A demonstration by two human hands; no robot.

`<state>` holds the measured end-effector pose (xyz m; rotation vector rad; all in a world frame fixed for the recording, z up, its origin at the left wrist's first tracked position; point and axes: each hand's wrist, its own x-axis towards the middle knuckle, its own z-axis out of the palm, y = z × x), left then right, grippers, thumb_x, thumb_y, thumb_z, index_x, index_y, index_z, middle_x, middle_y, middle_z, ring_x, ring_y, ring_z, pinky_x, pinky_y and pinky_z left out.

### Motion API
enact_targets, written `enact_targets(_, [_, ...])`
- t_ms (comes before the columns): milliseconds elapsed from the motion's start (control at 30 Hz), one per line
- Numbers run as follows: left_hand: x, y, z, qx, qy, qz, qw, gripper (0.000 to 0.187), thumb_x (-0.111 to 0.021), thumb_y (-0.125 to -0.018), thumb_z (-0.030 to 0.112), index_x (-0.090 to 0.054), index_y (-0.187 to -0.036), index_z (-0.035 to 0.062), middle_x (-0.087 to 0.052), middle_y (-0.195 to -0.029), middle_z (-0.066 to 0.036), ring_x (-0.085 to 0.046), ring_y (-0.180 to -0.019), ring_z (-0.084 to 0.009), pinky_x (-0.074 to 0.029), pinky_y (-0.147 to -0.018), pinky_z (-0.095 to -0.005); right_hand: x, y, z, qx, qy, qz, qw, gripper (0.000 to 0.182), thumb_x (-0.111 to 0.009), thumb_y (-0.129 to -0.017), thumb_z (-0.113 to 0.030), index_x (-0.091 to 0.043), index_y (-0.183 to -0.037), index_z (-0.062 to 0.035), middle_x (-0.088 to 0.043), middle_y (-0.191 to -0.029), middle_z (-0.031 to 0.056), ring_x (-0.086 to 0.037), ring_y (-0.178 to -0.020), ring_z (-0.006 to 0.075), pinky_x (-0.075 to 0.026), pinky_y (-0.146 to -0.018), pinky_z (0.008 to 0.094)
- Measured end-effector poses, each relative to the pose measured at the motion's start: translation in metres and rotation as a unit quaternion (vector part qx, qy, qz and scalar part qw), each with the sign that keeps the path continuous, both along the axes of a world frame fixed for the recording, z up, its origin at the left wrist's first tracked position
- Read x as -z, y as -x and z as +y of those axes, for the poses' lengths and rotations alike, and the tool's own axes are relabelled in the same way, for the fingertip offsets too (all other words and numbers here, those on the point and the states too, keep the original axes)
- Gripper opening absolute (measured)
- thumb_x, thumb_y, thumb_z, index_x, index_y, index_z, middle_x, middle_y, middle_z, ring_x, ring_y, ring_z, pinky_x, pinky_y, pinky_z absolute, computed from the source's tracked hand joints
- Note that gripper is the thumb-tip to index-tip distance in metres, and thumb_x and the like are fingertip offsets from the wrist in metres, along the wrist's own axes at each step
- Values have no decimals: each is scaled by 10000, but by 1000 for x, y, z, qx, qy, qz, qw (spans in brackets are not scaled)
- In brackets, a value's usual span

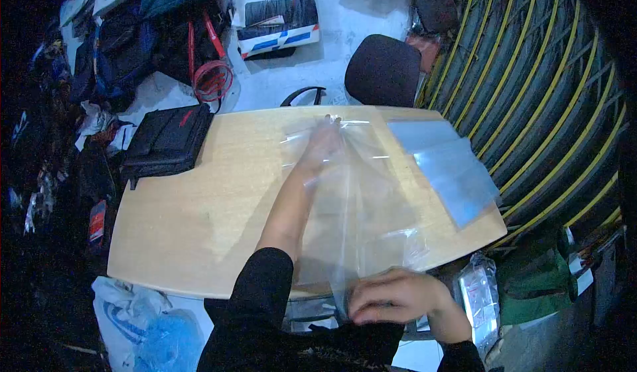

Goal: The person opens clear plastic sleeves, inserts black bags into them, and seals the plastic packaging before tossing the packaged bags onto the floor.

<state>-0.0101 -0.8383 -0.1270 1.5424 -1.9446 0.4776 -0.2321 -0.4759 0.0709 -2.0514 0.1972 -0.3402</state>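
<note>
A large clear plastic bag (pixel 345 199) stretches across the tabletop between my two hands, with long creases along its length. My left hand (pixel 325 140) reaches to the far edge of the table. It shows through the film, slightly blurred, its fingertips drawn together where the plastic gathers. Close to my body, at the table's near edge, my right hand (pixel 395 296) has its fingers curled closed on the bag's near end. A stack of bluish clear plastic bags (pixel 444 170) lies flat to the right.
The wooden table (pixel 192 219) has a curved near edge. On its far left corner lies a black bag (pixel 169 140). A dark chair (pixel 383 70) stands beyond. Large coiled black-and-yellow hoses (pixel 531 107) rise at the right. Plastic bags (pixel 156 325) sit below left.
</note>
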Motion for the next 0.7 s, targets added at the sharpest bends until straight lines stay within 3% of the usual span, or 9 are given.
enact_targets(33, [19, -1, -17, -4, 75, 29, 997, 412, -504, -843, 214, -525, -1247, 134, -476, -1305, -183, -558, -1087, -330, -474, -889, -458, -2, 4, 3, -32, -17, -10, 999, 83, -655, -854, -87, -636, -899, -20, -635, -858, 93, -635, -763, 240, -499, -682, 316])
enact_targets(167, [-48, 8, 16, -12, -210, 74, 975, 423, -505, -852, 191, -508, -1273, 149, -348, -1429, -153, -526, -1130, -331, -373, -1015, -496, 1, 11, -6, -15, -9, -33, 999, 103, -655, -850, -68, -641, -929, -5, -641, -867, 109, -636, -757, 250, -502, -650, 324])
enact_targets(300, [-46, -38, 52, 167, -66, -102, 979, 331, -472, -847, 105, -586, -1150, 32, -543, -1238, -196, -547, -1101, -337, -381, -1035, -399, 1, 3, -11, 92, 22, 11, 995, 122, -702, -790, -46, -656, -893, 0, -654, -800, 103, -641, -741, 234, -492, -627, 301])
enact_targets(333, [-49, -43, 70, 199, -89, 144, 965, 341, -559, -744, 34, -584, -1075, -44, -547, -1222, -223, -534, -1113, -362, -442, -947, -410, 5, 0, -9, 121, -3, -4, 993, 123, -731, -755, -50, -653, -840, -7, -653, -778, 99, -636, -729, 208, -483, -625, 289])
enact_targets(467, [-76, -115, 171, 68, -245, 88, 963, 368, -551, -732, 37, -599, -1086, -53, -614, -1069, -237, -606, -972, -368, -482, -857, -400, 13, -23, -2, 192, 66, -33, 979, 151, -759, -721, -60, -619, -759, -19, -638, -743, 79, -599, -679, 173, -461, -622, 276])
enact_targets(533, [-59, -156, 234, 52, -101, 152, 982, 197, -553, -768, 48, -632, -914, -57, -667, -867, -199, -655, -804, -333, -510, -762, -394, 23, -37, 0, 226, -8, -67, 972, 147, -742, -738, -42, -603, -784, -31, -579, -728, 28, -560, -684, 125, -435, -616, 247])
enact_targets(600, [-98, -139, 337, -33, -197, 307, 931, 166, -558, -850, 104, -631, -902, -35, -679, -799, -140, -666, -729, -224, -522, -663, -339, 35, -59, -5, 271, -39, -96, 957, 154, -724, -761, -39, -587, -831, -31, -548, -751, 1, -539, -695, 93, -419, -618, 228])
enact_targets(667, [-121, -93, 426, 39, -370, 560, 740, 244, -585, -917, 234, -637, -917, -4, -642, -746, -42, -611, -661, -94, -491, -573, -220, 55, -82, -16, 312, -38, -114, 942, 166, -706, -782, -37, -570, -878, -27, -529, -777, -11, -525, -705, 71, -404, -616, 209])
enact_targets(700, [-112, -69, 453, 112, -334, 565, 746, 265, -624, -894, 229, -615, -1012, -8, -653, -884, -92, -632, -739, -129, -513, -636, -253, 61, -96, -20, 322, -36, -96, 941, 178, -701, -788, -36, -566, -903, -21, -532, -790, -8, -530, -724, 68, -412, -628, 206])
